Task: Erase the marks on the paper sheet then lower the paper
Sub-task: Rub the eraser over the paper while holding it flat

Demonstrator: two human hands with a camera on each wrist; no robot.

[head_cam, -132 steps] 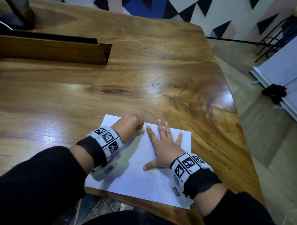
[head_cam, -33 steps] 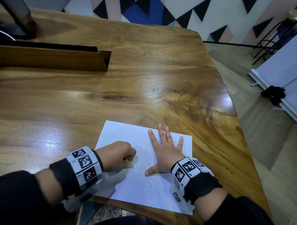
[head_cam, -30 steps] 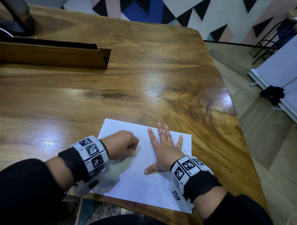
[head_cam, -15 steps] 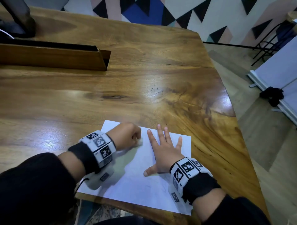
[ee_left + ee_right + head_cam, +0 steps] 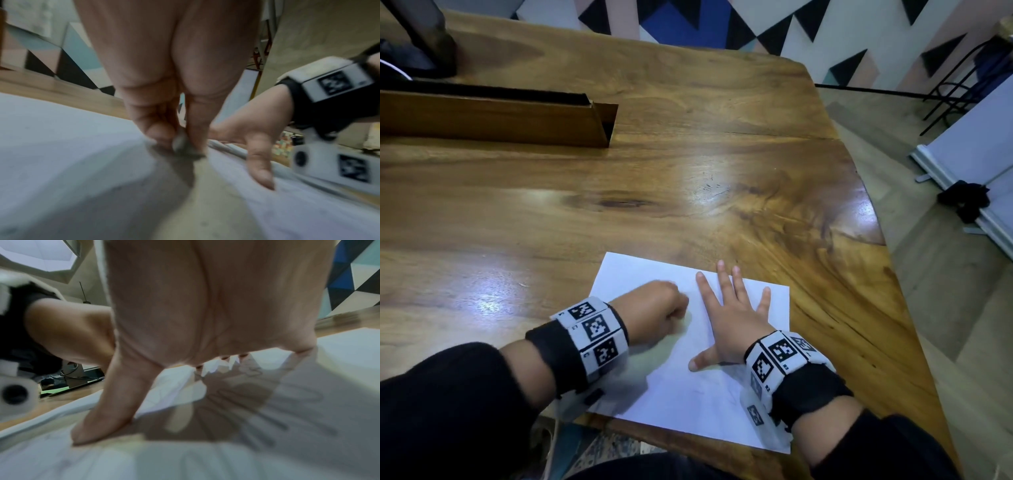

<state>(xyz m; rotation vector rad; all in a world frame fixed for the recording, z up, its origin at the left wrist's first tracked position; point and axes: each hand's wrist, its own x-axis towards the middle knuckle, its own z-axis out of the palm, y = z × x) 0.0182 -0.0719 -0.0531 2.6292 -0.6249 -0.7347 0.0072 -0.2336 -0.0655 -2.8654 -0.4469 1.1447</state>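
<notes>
Paper sheet (image 5: 688,394) lies flat at worktop (image 5: 688,192) near edge, right hand (image 5: 732,322) splayed flat pinning it, left hand (image 5: 654,308) clenched w/ small eraser (image 5: 182,146) pinched on sheet; hard rubbing could crease or tear paper.

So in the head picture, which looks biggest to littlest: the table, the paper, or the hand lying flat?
1. Table, by far the biggest.
2. Paper sheet, partly covered by both hands.
3. Right hand, spread flat on the paper.
</notes>
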